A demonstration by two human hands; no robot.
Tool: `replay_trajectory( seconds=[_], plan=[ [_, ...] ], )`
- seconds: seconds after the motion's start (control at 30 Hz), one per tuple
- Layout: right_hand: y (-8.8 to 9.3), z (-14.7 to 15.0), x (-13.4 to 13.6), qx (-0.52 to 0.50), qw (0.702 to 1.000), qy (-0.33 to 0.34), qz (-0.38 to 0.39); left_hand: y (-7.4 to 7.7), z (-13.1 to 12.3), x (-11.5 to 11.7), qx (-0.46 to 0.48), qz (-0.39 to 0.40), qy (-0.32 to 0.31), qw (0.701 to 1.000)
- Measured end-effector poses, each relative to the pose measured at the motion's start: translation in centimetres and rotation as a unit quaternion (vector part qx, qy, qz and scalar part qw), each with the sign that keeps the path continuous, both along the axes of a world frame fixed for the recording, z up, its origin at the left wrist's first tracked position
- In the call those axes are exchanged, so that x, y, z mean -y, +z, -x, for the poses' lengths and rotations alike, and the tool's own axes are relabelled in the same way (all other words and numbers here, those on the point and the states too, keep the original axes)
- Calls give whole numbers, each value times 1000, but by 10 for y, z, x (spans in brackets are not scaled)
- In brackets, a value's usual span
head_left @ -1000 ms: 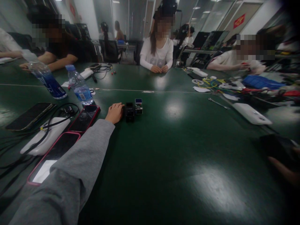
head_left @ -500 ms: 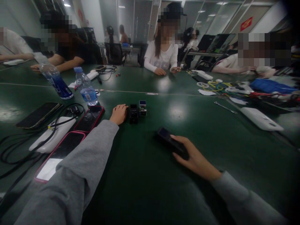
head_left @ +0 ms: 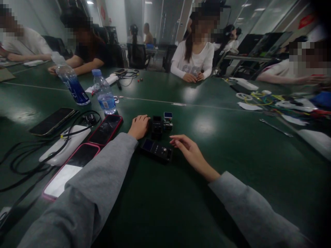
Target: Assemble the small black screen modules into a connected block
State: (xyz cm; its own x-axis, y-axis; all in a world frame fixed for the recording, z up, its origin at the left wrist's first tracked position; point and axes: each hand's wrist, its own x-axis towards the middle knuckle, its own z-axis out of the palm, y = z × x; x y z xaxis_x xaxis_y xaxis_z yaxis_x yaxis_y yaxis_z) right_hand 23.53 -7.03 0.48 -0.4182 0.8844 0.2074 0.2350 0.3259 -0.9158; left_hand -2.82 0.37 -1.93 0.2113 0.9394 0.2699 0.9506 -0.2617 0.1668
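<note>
A black handheld device with a small screen and buttons (head_left: 157, 150) lies flat on the green table (head_left: 144, 206), its screen end to the left. Just right of it hovers my right hand (head_left: 190, 151), empty, fingers stretched towards the device and apart from it. My left hand (head_left: 139, 126) rests palm down on the table, fingers extended beside a small black boxy device (head_left: 157, 125); whether the fingertips touch it I cannot tell. Against that box's right side stands a little module with a screen and bare circuit board (head_left: 168, 120).
On the left are two phones in red-pink cases (head_left: 106, 130), a dark phone (head_left: 53, 120), a white power bank (head_left: 64, 144) with black cables, and two bottles (head_left: 106, 100). A wrench (head_left: 276, 128) and tangled wires (head_left: 271, 100) lie right. Several people sit around the table.
My right hand has carried the black handheld device leftward, set it down in front of the small box, and let it go. My left hand stays beside the box. The view has shifted slightly.
</note>
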Motion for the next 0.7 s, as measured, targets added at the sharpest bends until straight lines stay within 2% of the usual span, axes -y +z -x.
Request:
replay_trajectory(
  seconds=[0.13,0.23,0.33,0.4,0.53,0.7],
  plan=[
    [-2,-1,3,42,998,22,-28,-1,1,-1,2,7,-4,1000],
    [1,-2,-1,93,988,-7,-126,-1,2,-2,5,13,-9,1000],
    [4,1,-16,205,936,-51,-280,-1,3,-2,7,16,-14,1000],
    [3,6,-30,257,904,-58,-337,0,3,-2,7,17,-14,1000],
    [-7,15,-52,308,886,-37,-345,1,3,0,3,10,-12,1000],
    [-11,15,-53,319,895,-33,-310,-1,4,-3,-9,12,-17,1000]
  ],
)
